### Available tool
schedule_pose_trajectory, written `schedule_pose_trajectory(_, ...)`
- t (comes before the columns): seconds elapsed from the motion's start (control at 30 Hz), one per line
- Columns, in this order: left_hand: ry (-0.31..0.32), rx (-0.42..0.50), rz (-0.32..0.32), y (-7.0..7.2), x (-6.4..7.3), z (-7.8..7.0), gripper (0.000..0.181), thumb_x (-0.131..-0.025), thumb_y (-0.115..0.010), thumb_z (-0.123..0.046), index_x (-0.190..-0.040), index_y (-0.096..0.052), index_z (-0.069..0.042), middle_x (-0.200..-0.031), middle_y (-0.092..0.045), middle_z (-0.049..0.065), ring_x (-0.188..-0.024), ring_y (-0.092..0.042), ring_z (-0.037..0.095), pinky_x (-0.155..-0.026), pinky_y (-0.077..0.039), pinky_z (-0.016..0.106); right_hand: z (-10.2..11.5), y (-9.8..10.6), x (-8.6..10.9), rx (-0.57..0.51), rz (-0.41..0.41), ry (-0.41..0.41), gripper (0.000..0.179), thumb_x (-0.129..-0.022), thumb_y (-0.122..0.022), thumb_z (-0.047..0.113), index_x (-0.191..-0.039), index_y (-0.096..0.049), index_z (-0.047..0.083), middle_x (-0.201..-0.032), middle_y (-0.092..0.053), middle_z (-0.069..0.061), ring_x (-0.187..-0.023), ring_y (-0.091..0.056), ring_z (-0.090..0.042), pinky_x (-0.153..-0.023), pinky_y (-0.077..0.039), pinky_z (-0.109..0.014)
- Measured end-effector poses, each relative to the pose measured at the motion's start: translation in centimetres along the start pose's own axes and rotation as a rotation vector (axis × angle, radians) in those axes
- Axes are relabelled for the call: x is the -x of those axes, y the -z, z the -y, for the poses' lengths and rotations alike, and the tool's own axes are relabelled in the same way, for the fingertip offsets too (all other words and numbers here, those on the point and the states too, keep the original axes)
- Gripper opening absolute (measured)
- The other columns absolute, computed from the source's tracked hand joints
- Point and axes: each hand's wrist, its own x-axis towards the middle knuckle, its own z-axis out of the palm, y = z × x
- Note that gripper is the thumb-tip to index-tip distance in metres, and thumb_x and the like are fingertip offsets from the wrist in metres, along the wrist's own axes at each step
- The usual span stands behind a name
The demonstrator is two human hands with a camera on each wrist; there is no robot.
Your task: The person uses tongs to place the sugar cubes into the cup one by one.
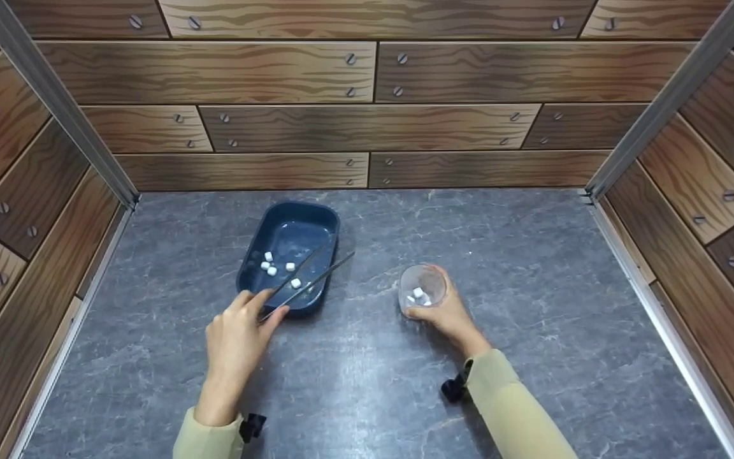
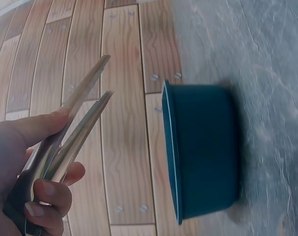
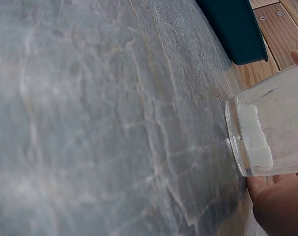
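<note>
My left hand (image 1: 234, 338) grips metal tongs (image 2: 80, 93), which stand parted with nothing between their serrated tips. In the head view the tongs reach over the right side of a dark blue rectangular tray (image 1: 297, 239). Several small white cubes (image 1: 269, 256) lie on the tray's floor, mostly toward its near left. To the right of the tray, my right hand (image 1: 453, 315) holds a clear cup (image 3: 282, 98) around its side, thumb toward me. A few white cubes (image 1: 418, 292) rest at the bottom of the cup.
Grey marbled tabletop (image 1: 360, 382) lies under everything. Wood-patterned panels (image 1: 290, 127) stand at the back and both sides, with metal rails (image 1: 650, 108) at the corners. Black straps (image 1: 453, 390) sit at both wrists.
</note>
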Motion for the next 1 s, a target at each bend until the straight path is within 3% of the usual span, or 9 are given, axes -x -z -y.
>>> schedule_pose_trajectory(0.5,0.137,-0.02,0.038,1.0,0.7,3.2,0.036,-0.081,-0.082,-0.031,-0.106,-0.076,-0.006,-0.083,-0.066,0.009,-0.049,-0.057,0.029,-0.041,-0.042,0.043,-0.1,0.0,0.0,-0.022,0.007,0.01,0.097,-0.06,-0.084,-0.01,-0.144,-0.036,-0.004,-0.14,-0.044,-0.027,-0.13,-0.04,-0.041,-0.111,-0.027,-0.048)
schedule_pose_trajectory(0.73,0.193,-0.069,0.102,0.8,0.8,4.7,0.038,-0.083,-0.081,-0.031,-0.11,-0.075,-0.005,-0.085,-0.065,0.012,-0.05,-0.056,0.032,-0.043,-0.043,0.047,-0.1,0.0,-0.1,-0.029,0.01,-0.005,0.099,-0.06,-0.084,-0.01,-0.145,-0.034,-0.003,-0.142,-0.042,-0.026,-0.131,-0.04,-0.04,-0.111,-0.027,-0.047)
schedule_pose_trajectory(1.0,0.232,-0.1,0.166,0.6,0.4,5.3,0.038,-0.083,-0.081,-0.03,-0.11,-0.074,-0.004,-0.088,-0.067,0.015,-0.054,-0.059,0.037,-0.045,-0.044,0.051,-0.1,0.1,0.0,-0.028,0.006,-0.02,0.099,-0.061,-0.084,-0.009,-0.146,-0.034,-0.002,-0.142,-0.042,-0.026,-0.13,-0.04,-0.04,-0.11,-0.028,-0.047)
